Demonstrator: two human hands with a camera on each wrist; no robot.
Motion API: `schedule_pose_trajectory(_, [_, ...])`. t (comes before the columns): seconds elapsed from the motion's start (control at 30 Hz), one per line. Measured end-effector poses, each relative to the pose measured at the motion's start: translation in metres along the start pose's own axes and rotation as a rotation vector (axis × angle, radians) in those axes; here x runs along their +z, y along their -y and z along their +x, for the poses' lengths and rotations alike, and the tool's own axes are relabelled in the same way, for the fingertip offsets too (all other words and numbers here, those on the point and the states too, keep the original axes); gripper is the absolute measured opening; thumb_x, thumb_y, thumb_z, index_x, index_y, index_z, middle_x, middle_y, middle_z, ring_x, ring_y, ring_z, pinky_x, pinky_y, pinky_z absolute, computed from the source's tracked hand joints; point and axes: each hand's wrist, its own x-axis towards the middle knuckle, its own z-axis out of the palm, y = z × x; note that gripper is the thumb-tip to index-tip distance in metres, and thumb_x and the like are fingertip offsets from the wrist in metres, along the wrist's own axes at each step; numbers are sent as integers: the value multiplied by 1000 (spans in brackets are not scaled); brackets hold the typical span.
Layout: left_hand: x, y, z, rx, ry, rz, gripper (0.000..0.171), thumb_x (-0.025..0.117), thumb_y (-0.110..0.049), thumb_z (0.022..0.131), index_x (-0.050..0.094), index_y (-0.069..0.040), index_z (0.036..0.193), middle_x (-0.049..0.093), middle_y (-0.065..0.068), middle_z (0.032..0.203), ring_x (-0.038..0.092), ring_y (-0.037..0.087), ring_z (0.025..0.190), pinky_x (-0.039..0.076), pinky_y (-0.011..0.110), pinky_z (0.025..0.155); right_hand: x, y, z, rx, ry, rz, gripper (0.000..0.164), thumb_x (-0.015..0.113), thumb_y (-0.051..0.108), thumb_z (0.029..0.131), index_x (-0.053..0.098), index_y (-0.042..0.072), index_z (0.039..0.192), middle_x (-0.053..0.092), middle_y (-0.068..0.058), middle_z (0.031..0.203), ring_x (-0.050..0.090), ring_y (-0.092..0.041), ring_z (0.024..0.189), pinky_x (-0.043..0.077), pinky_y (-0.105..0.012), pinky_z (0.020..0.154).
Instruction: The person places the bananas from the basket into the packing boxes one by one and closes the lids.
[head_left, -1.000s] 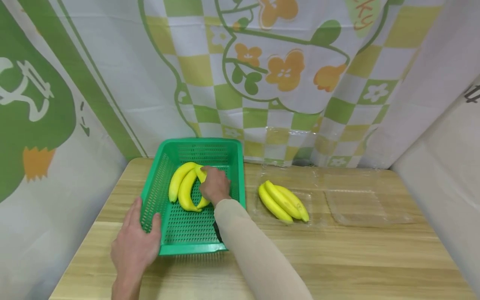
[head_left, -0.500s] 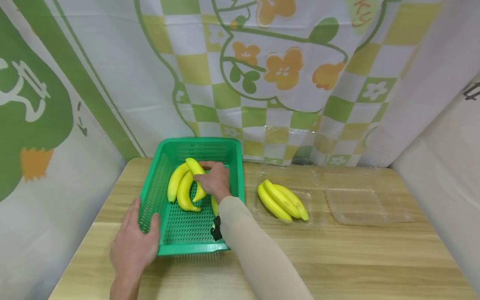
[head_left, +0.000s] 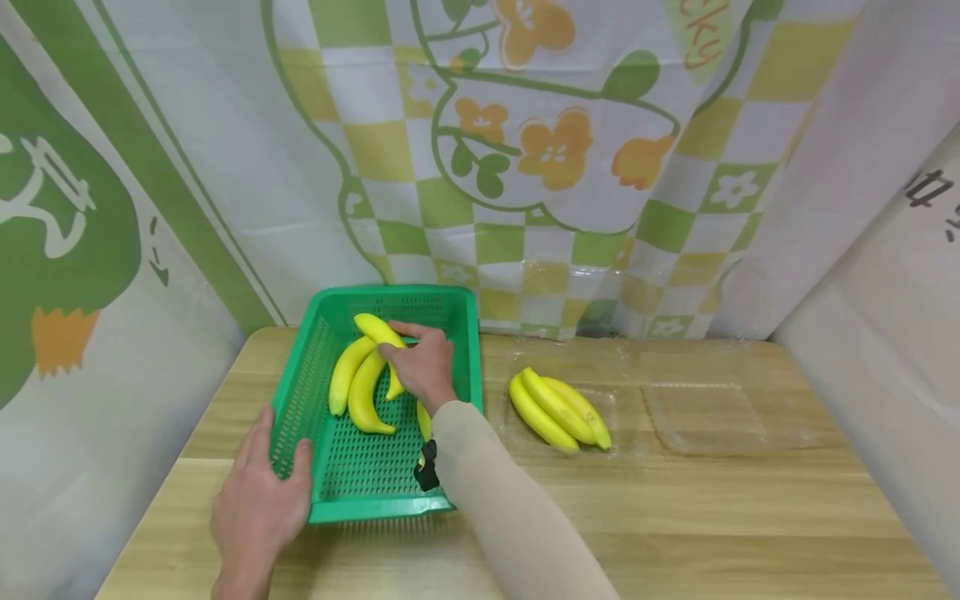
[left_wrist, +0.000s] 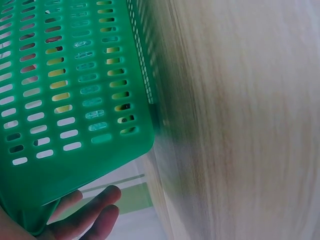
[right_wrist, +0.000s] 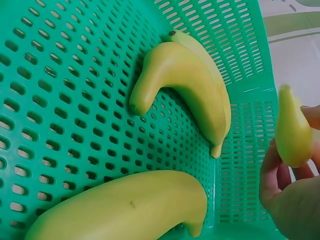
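My right hand (head_left: 423, 362) pinches a banana (head_left: 375, 327) between thumb and fingers, raised above the floor of the green basket (head_left: 390, 507). In the right wrist view the held banana (right_wrist: 291, 132) appears nearly end-on, apart from the others. Two bananas (head_left: 365, 398) lie side by side at the basket's left. Another banana (head_left: 423, 419) lies at the right, partly hidden under my right wrist. My left hand (head_left: 262, 492) holds the basket's left rim near the front corner, thumb over the rim and fingers outside; the left wrist view shows its fingers (left_wrist: 95, 215) beyond the basket wall.
Right of the basket, a clear plastic container (head_left: 622, 442) holds three bananas (head_left: 558, 408). Another clear plastic tray-like piece (head_left: 720, 417) lies farther right. Wooden tabletop (head_left: 675, 525) stretches in front. A patterned curtain (head_left: 555, 167) hangs behind, with pale walls at both sides.
My right hand has taken a banana from the others, lifted it and turned it, moving slightly left. My left hand stays on the basket rim. The head view has shifted slightly.
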Motion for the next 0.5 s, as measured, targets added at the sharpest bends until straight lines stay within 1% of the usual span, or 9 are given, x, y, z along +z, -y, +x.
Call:
schedule_pose_trajectory(0.1, [0, 0, 0, -1, 7, 13, 78, 33, -56, 110, -2, -24, 172, 16, 18, 178, 36, 60, 149, 40, 78, 108, -1, 0, -1, -8, 4, 35, 37, 81, 18, 92, 79, 28, 128, 77, -8, 119, 67, -10, 75, 59, -28, 58])
schedule_pose_trajectory(0.27, [1, 1, 0, 9, 10, 33, 79, 31, -57, 110, -4, -23, 172, 15, 17, 179, 38, 60, 148, 44, 76, 104, -2, 1, -2, -11, -10, 84, 34, 82, 21, 93, 80, 28, 126, 77, -6, 114, 68, -9, 79, 61, -28, 64])
schedule_pose_trajectory(0.5, [2, 3, 0, 11, 5, 31, 79, 31, -57, 110, -3, -22, 172, 15, 18, 179, 38, 60, 148, 45, 76, 103, -2, 2, -3, -36, -16, 99, 34, 82, 24, 93, 80, 27, 127, 77, -4, 110, 65, -9, 68, 58, -25, 59])
